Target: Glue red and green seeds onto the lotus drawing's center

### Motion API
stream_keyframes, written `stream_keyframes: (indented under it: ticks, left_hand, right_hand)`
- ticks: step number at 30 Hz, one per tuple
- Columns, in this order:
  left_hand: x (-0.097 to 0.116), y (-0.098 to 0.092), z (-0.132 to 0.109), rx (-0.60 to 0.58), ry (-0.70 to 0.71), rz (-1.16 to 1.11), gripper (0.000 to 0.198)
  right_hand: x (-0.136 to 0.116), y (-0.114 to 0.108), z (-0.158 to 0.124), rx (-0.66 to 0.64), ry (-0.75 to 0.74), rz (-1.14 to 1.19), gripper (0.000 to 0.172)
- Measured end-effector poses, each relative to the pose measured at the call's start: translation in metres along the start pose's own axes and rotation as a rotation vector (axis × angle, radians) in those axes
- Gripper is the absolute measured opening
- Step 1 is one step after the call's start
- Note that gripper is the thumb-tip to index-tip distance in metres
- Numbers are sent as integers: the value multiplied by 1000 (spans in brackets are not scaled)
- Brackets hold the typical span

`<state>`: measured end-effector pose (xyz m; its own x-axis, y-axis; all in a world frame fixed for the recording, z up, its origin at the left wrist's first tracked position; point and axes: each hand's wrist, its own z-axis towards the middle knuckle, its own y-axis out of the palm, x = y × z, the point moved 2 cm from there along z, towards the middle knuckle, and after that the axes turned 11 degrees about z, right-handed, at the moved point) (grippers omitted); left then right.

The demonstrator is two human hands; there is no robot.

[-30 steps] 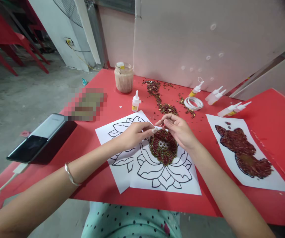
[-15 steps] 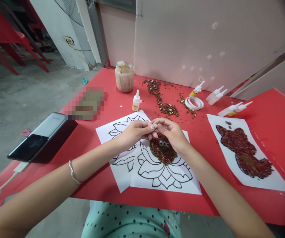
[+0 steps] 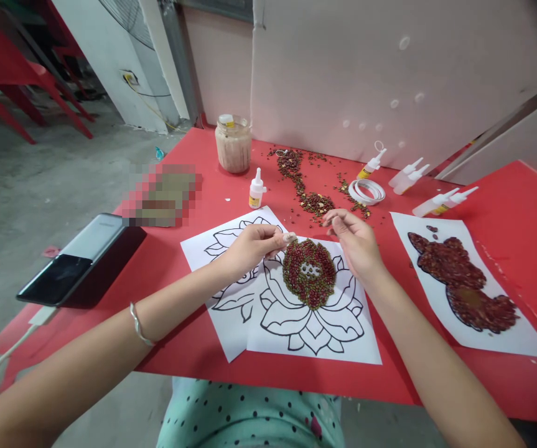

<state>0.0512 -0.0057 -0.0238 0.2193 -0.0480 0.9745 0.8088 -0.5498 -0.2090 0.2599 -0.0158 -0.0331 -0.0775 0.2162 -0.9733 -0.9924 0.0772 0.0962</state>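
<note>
My left hand [image 3: 262, 249] is closed in a pinch above the left edge of the seed-covered centre. Something pale shows at its thumb tip; whether it holds anything I cannot make out. My right hand [image 3: 356, 242] hovers to the right, fingers loosely bent and apart, nothing visible in them. Between and below the hands lies a flower drawing [image 3: 313, 333] on white paper. Red and green seeds [image 3: 309, 292] fill its centre around a small patch of dark dots on white. Another line drawing [image 3: 231, 311] is partly under it, at the left.
Loose seeds [image 3: 317, 203] trail across the red table [image 3: 165, 348]. Behind stand a jar [image 3: 233, 146] and a small glue bottle [image 3: 257, 190]. A white tape roll [image 3: 366, 192] lies near several more bottles. At right is a seed-covered picture [image 3: 464, 280]; at left, a phone [image 3: 72, 258] with a cable.
My hands, touching at the fingertips before, are now apart. The right hand has moved right and slightly away from me, uncovering the seeded centre. The left has barely shifted.
</note>
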Motion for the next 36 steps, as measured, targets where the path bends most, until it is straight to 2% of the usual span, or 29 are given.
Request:
stream_keyframes:
  ticks: [4, 7, 14, 19, 28, 36]
  left_hand:
    - [2, 2, -1, -19, 21, 144, 37]
    - [3, 5, -1, -8, 63, 246, 36]
    - [2, 9, 7, 19, 204, 564, 35]
    - [3, 18, 16, -40, 310, 735, 36]
    - [2, 31, 29, -113, 429, 863, 36]
    - [1, 24, 17, -31, 507, 827, 21]
  right_hand:
    - [6, -22, -4, 86, 59, 1, 24]
    - [9, -31, -9, 100, 74, -7, 24]
    - [15, -39, -14, 105, 110, -60, 27]
    - [16, -39, -15, 76, 109, -77, 26]
    - [14, -40, -15, 69, 95, -112, 28]
    - [9, -41, -19, 48, 95, -163, 28]
